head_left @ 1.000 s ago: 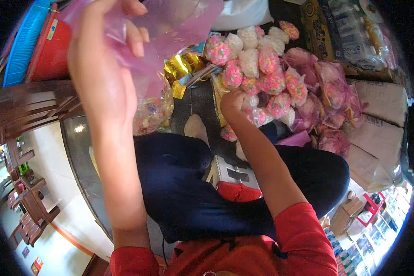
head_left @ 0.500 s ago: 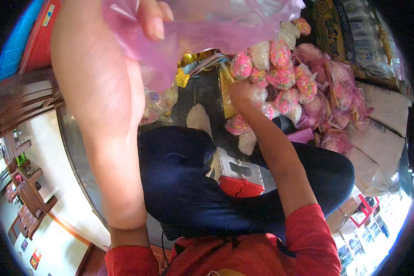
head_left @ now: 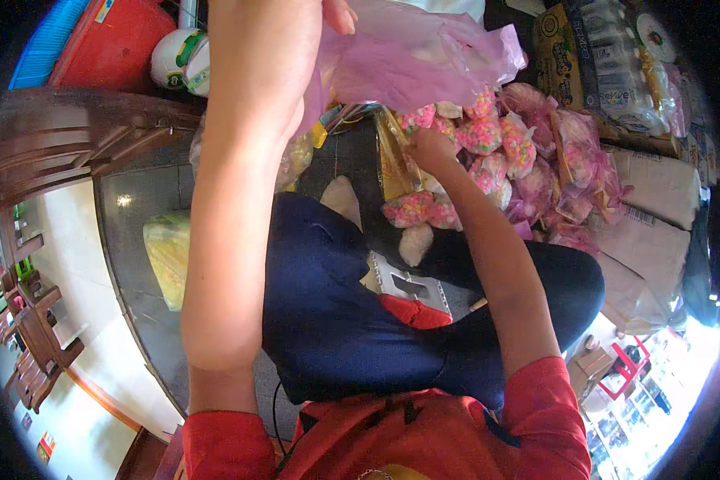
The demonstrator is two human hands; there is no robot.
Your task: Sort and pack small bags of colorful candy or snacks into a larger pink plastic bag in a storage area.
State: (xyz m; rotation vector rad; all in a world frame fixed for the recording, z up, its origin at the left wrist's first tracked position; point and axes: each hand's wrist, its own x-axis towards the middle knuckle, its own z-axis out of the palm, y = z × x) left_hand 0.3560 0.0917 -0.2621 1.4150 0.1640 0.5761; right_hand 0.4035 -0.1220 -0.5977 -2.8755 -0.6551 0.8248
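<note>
Raised at the top, my left hand (head_left: 268, 48) is closed on a large pink translucent plastic bag (head_left: 412, 60). The upper edge of the picture cuts off part of this hand, and most of its fingers are out of sight. My right hand (head_left: 434, 150) reaches down into a heap of small clear bags (head_left: 482, 134) filled with pink, yellow and white pieces. Its fingers are curled, and what they hold is hidden. Just left of it lies a flat gold-coloured packet (head_left: 394, 160). Close by my knee are more filled bags (head_left: 412, 210) and a white one (head_left: 415, 244).
Pink bags (head_left: 580, 152) and pale wrapped cartons (head_left: 644, 248) stand on the right, with shrink-wrapped bottles (head_left: 620, 68) behind. A grey-and-red box (head_left: 412, 292) lies between my legs. At left are a yellowish bag (head_left: 166, 252), wooden furniture (head_left: 48, 140) and a red tub (head_left: 112, 48).
The view has shifted, bringing a white-and-green round object and the yellowish bag into sight. My left hand and the pink bag are farther right. My right hand stays at the heap.
</note>
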